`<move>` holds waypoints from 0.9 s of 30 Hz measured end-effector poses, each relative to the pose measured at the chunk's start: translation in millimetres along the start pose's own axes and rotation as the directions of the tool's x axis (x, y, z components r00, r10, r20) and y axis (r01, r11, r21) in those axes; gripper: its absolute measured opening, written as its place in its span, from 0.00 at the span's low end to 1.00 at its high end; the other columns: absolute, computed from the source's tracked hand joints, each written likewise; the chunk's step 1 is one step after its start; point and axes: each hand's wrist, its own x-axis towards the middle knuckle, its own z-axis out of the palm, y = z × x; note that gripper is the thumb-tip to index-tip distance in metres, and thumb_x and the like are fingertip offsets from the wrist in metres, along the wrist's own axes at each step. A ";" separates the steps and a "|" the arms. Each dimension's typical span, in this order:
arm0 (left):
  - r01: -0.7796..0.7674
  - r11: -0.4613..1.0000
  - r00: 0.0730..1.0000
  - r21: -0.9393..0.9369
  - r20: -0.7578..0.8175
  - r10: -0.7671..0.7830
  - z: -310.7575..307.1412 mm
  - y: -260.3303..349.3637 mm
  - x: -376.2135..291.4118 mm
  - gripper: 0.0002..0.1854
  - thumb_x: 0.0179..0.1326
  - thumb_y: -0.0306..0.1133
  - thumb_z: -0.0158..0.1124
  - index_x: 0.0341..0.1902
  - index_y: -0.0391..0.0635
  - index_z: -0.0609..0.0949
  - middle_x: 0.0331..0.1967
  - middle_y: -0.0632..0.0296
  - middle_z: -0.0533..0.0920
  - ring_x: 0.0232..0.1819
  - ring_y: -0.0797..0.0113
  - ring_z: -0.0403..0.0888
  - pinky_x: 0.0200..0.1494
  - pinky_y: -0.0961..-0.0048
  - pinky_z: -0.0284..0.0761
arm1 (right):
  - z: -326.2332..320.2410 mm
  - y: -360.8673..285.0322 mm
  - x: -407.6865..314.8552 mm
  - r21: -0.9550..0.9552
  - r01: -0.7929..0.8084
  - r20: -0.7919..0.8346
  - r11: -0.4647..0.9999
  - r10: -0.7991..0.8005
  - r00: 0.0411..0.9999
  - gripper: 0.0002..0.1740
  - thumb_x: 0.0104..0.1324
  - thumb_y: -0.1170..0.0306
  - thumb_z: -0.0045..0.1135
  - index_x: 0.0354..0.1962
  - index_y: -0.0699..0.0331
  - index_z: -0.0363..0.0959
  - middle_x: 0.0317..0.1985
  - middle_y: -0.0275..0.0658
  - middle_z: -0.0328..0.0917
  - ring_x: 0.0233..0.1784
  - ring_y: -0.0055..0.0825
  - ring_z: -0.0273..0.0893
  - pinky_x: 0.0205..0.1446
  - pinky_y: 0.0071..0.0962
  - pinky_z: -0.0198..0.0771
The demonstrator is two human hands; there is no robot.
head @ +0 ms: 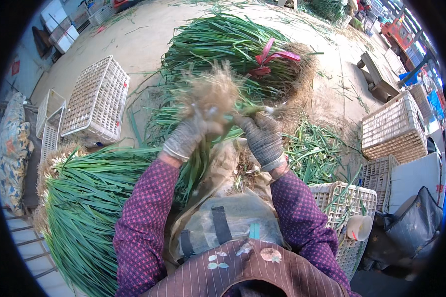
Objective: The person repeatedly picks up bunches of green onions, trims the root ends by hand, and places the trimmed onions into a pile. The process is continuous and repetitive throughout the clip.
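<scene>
My left hand (186, 136), in a worn knitted glove, grips a bunch of green allium plants by the stems. Its tangled roots (213, 89) point upward and are blurred, while the leaves hang below the hand. Close by, my gloved right hand (262, 137) holds a thin allium stalk (258, 110) with a white base, roots to the right. Just beyond both hands lies a large allium bundle (223, 44) bound with a pink tie (265, 61). A soiled sheet (223, 208) covers my lap, with root scraps (247, 167) on it.
At left lies another heap of alliums (85, 200), near an upturned white plastic crate (93, 100). Loose leaves (312, 148) cover the floor at right. A crate (319, 196) with a plastic cup (359, 227) stands beside my right arm. Farther right is another crate (394, 126).
</scene>
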 end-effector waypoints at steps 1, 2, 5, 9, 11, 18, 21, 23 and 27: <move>0.012 0.990 0.999 0.139 0.037 -0.017 4.3 0.8 2.5 0.14 0.53 0.38 0.70 0.40 0.43 0.87 0.47 0.60 0.84 0.56 0.64 0.76 0.62 0.68 0.68 | -1.2 -3.7 -0.9 -0.016 0.003 0.003 1.000 -0.003 1.000 0.14 0.61 0.75 0.58 0.44 0.53 0.81 0.38 0.35 0.80 0.40 0.28 0.79 0.45 0.27 0.75; 0.018 0.961 0.997 0.275 0.071 -0.039 8.3 4.5 7.2 0.14 0.52 0.38 0.71 0.40 0.43 0.87 0.46 0.60 0.84 0.54 0.65 0.76 0.62 0.68 0.68 | -6.7 -9.2 -2.3 0.072 -0.053 0.025 0.996 0.051 0.998 0.09 0.64 0.73 0.59 0.42 0.59 0.81 0.37 0.35 0.82 0.40 0.24 0.79 0.46 0.24 0.75; 0.273 0.938 0.962 0.215 -0.048 -0.269 4.3 -3.6 25.2 0.21 0.48 0.39 0.74 0.45 0.43 0.85 0.47 0.60 0.83 0.53 0.65 0.76 0.59 0.68 0.69 | -24.6 -32.6 -3.6 0.538 -0.480 0.208 0.693 0.443 0.872 0.16 0.65 0.59 0.60 0.42 0.63 0.80 0.28 0.31 0.77 0.31 0.16 0.73 0.34 0.18 0.69; 0.191 0.980 0.970 0.053 -0.164 -0.180 -31.0 -48.1 40.9 0.32 0.43 0.39 0.77 0.55 0.41 0.80 0.54 0.60 0.79 0.55 0.66 0.74 0.58 0.69 0.69 | -90.4 0.1 -4.7 0.952 -0.165 0.049 0.257 0.405 0.913 0.17 0.69 0.58 0.52 0.23 0.56 0.65 0.20 0.29 0.63 0.22 0.20 0.59 0.29 0.22 0.60; 0.144 0.959 0.977 0.243 -0.192 -0.099 -6.0 -19.1 39.3 0.32 0.44 0.39 0.76 0.55 0.41 0.80 0.56 0.60 0.79 0.56 0.66 0.74 0.58 0.69 0.69 | -144.0 21.1 -4.5 0.933 -0.030 -0.076 0.359 0.277 0.958 0.17 0.69 0.56 0.55 0.26 0.57 0.68 0.19 0.30 0.64 0.24 0.24 0.61 0.33 0.22 0.60; -0.162 -0.037 0.773 0.986 0.151 0.616 42.4 -34.7 10.2 0.20 0.58 0.49 0.64 0.35 0.40 0.84 0.26 0.54 0.82 0.27 0.58 0.80 0.36 0.60 0.76 | -35.3 -21.4 16.8 -0.878 0.346 0.319 0.329 -0.136 0.938 0.19 0.63 0.54 0.55 0.44 0.59 0.77 0.46 0.37 0.78 0.52 0.33 0.73 0.63 0.41 0.62; -0.197 -0.144 0.751 0.970 0.244 0.614 42.4 -58.6 2.6 0.24 0.59 0.47 0.63 0.49 0.38 0.81 0.38 0.49 0.82 0.38 0.59 0.81 0.43 0.60 0.75 | -4.2 42.3 20.3 -0.748 0.103 0.192 0.655 0.065 0.979 0.13 0.59 0.60 0.54 0.38 0.56 0.79 0.35 0.38 0.80 0.44 0.36 0.76 0.63 0.46 0.59; -0.159 -0.229 0.832 0.960 0.255 0.493 17.1 -71.9 -7.8 0.26 0.61 0.48 0.61 0.51 0.37 0.80 0.38 0.47 0.82 0.34 0.57 0.81 0.40 0.59 0.77 | -27.1 37.9 37.8 -0.968 0.172 0.210 0.184 0.211 0.955 0.10 0.57 0.62 0.55 0.31 0.55 0.80 0.31 0.40 0.81 0.38 0.37 0.79 0.59 0.49 0.60; -0.093 -0.212 0.878 0.973 0.181 0.443 14.1 -75.1 -10.5 0.28 0.65 0.50 0.57 0.55 0.36 0.79 0.36 0.45 0.82 0.27 0.54 0.81 0.36 0.57 0.79 | -64.3 42.3 26.6 -0.924 0.206 0.234 0.323 0.049 0.971 0.10 0.57 0.59 0.57 0.29 0.55 0.79 0.33 0.38 0.80 0.42 0.37 0.78 0.58 0.48 0.60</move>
